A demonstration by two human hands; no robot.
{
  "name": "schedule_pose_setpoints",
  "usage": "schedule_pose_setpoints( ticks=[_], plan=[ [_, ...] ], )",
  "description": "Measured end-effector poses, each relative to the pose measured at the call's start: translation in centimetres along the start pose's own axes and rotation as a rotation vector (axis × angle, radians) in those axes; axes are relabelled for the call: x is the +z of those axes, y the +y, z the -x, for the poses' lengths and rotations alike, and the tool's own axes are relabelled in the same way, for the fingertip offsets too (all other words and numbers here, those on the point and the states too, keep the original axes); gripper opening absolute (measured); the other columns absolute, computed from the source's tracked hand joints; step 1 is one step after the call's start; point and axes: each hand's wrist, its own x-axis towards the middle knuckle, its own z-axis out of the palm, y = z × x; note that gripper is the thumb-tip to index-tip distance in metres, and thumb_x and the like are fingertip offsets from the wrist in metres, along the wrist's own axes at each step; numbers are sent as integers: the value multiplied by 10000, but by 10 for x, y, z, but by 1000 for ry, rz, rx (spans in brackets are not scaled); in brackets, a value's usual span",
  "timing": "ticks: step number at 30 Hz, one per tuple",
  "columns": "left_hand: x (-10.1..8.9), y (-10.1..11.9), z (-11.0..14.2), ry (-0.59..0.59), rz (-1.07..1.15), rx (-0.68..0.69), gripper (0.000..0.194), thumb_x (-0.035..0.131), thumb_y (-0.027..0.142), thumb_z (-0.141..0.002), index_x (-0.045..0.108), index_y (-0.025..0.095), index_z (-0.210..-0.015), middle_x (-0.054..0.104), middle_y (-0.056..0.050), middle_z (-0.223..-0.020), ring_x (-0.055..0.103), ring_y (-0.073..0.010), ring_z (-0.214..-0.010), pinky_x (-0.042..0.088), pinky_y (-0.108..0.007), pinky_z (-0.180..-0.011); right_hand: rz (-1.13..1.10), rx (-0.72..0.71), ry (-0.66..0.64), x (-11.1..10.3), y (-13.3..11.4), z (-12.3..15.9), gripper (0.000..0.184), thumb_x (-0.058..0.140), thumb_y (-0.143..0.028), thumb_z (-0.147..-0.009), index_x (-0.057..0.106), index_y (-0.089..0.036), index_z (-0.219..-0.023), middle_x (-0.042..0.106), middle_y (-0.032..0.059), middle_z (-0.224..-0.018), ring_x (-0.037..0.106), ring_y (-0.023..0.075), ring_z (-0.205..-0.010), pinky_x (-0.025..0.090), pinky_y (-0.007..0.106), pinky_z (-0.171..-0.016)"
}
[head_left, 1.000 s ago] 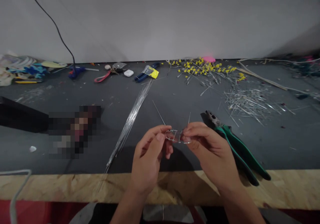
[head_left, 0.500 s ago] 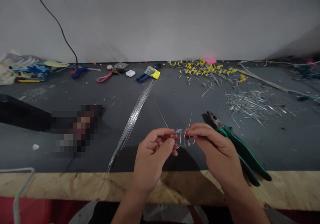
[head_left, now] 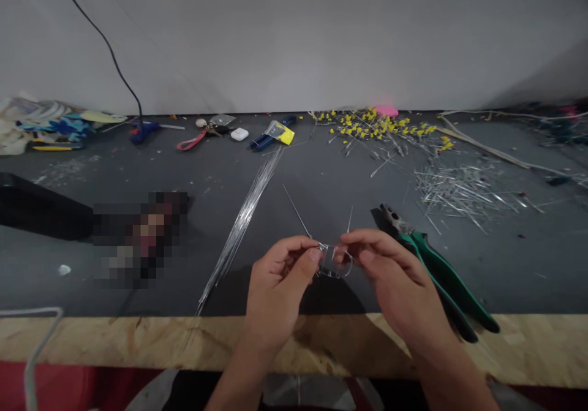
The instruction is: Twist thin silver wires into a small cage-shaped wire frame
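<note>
Between my hands is a small bent-wire frame (head_left: 335, 274), a rounded loop with several short cross wires. My left hand (head_left: 280, 288) pinches its left side between thumb and forefinger. My right hand (head_left: 399, 282) curls around the right side, fingertips at its upper edge and partly behind it; the exact contact is blurred. Just beyond my left fingers lies a loose straight wire (head_left: 296, 210), and another thin wire (head_left: 350, 220) shows beyond my right fingertips. Green-handled pliers (head_left: 436, 264) rest on the table beside my right hand.
A bundle of long straight wires (head_left: 243, 221) lies left of my hands. Cut wire pieces (head_left: 459, 193) are heaped at the right, with yellow-tipped wires (head_left: 381, 123) behind. Blue-handled pliers (head_left: 263, 141), a glue gun (head_left: 143, 131) and a black object (head_left: 41, 209) also occupy the dark table (head_left: 349, 172).
The wire frame has tilted and shifted slightly down and left. My right fingers have loosened and moved a little along its upper right side; my left hand keeps its pinch.
</note>
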Motion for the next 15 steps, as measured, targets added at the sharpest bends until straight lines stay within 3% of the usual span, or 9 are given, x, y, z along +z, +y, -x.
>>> schedule_pose_setpoints(
  ticks=[4, 9, 15],
  plan=[
    [1, 2, 1, 19, -44, 34, 98, 654, 292, -783, 700, 233, -847, 689, 3, -747, 592, -95, -662, 486, -200, -620, 17, 65, -34, 5, -7, -2, 121, 603, -240, -815, 697, -276, -881, 671, -11, -751, 625, 138, -739, 506, 271, -713],
    [2, 5, 3, 58, -146, 95, 111, 632, 297, -797, 687, 221, -856, 691, -7, -748, 599, -111, -650, 503, -229, -632, 105, 95, 20, 9, -12, -4, 49, 636, -257, -772, 682, -240, -783, 665, -2, -720, 615, 143, -709, 502, 270, -670],
    [5, 5, 3, 67, -110, 54, 141, 597, 318, -826, 645, 202, -892, 694, -17, -787, 576, -96, -617, 492, -208, -576, 133, 158, 70, 7, -10, -4, 71, 658, -296, -759, 687, -230, -763, 673, -1, -727, 600, 138, -696, 485, 263, -651]
  ],
)
